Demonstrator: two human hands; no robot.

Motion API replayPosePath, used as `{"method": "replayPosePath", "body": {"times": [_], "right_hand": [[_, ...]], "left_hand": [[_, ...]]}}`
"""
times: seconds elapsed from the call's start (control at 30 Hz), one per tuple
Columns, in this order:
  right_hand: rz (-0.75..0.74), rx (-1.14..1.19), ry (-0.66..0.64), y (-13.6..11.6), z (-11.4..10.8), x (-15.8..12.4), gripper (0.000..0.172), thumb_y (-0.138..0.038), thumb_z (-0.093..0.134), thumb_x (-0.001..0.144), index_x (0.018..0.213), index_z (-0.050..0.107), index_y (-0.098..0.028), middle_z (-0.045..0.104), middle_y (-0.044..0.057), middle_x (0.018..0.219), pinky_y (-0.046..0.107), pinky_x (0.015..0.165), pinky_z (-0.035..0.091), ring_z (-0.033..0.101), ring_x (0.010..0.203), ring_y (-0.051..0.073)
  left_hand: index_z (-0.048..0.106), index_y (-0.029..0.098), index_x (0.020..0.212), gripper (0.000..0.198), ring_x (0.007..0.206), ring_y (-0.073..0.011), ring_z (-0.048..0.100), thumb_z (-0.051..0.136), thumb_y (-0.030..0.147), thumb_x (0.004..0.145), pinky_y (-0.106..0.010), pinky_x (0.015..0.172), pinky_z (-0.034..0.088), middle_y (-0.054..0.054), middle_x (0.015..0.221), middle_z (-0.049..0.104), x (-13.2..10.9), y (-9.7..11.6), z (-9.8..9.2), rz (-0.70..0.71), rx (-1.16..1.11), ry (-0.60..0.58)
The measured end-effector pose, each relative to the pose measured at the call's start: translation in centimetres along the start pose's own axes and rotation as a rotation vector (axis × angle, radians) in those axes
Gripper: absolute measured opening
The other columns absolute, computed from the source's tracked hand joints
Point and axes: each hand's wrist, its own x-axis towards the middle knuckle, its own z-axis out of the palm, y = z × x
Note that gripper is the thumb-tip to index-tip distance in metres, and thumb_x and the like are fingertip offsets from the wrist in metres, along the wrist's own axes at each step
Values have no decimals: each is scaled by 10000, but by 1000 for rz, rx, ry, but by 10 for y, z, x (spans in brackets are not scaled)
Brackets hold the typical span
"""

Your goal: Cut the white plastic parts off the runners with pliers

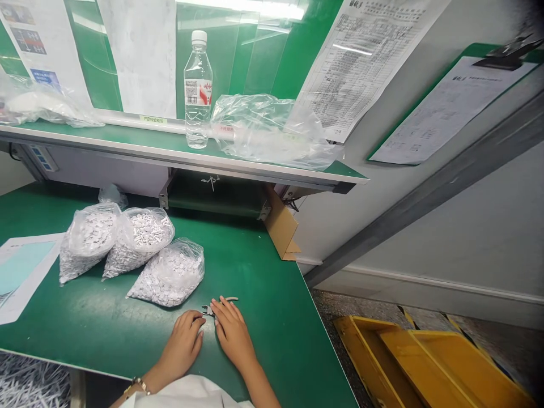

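Resting close together, left hand [182,347] and right hand [232,333] touch side cutters [208,310].

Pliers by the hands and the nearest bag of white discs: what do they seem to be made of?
The small cutting pliers look like steel, with a grey metallic sheen at the head; the pale handles may be coated. The bag looks like thin clear plastic film, glossy and creased. The discs inside look like matte white plastic, though this view cannot rule out ceramic.
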Motion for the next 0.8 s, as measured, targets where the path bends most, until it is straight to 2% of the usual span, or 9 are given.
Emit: {"method": "replayPosePath", "body": {"times": [0.2,0.33,0.4,0.47,0.53,0.63,0.73,0.8], "right_hand": [[-15,-18,37,-1,2,-2,561,-107,390,867,1394,425,-296,503,0,1382,460,1081,374,399,1335,199],[14,-67,50,-2,7,0,565,-149,389,856,1367,442,-385,529,-66,1348,490,1085,372,424,1318,202],[27,-102,65,-2,4,7,529,-182,393,852,1309,496,-429,551,-98,1318,486,1102,357,453,1296,204],[27,-149,125,1,-7,20,498,-192,380,855,1274,535,-411,516,-90,1358,466,1123,329,433,1311,202],[20,-203,215,8,-26,40,487,-193,358,867,1294,533,-347,411,-52,1450,474,1143,273,340,1369,213],[57,-262,276,21,-60,86,451,-266,364,898,1321,519,-306,374,-4,1480,557,1138,182,266,1397,281],[210,-280,215,35,-85,143,503,-397,398,922,1422,366,-346,235,39,1542,688,1052,175,144,1418,367],[239,-289,152,44,-93,183,511,-465,347,946,1447,287,-379,132,44,1568,711,1020,187,49,1431,361]], "left_hand": [[561,211,1128,287,1087,-241,543,432,145,880,-440,934,466,-98,1150,573,0,0,0,-4,-6,4],[561,210,1130,287,1087,-237,540,431,149,881,-434,938,463,-93,1147,571,0,0,0,-6,-14,-3],[564,208,1127,283,1080,-238,541,431,155,883,-435,935,464,-94,1139,573,0,0,1,-9,-20,1],[567,205,1125,278,1079,-243,538,426,161,889,-442,935,461,-100,1136,571,0,1,1,-13,-32,0],[567,205,1127,278,1083,-248,530,418,162,896,-451,936,456,-107,1138,567,0,3,0,-12,-48,-6],[563,208,1121,279,1070,-243,522,413,146,894,-447,932,449,-103,1120,572,0,7,-4,-10,-71,-19],[564,203,1095,266,1048,-238,523,417,136,884,-431,923,450,-97,1097,583,1,11,-7,-18,-99,-31],[570,208,1086,267,1032,-239,534,415,142,878,-415,909,460,-97,1084,592,2,10,-5,-34,-126,-23]]}}
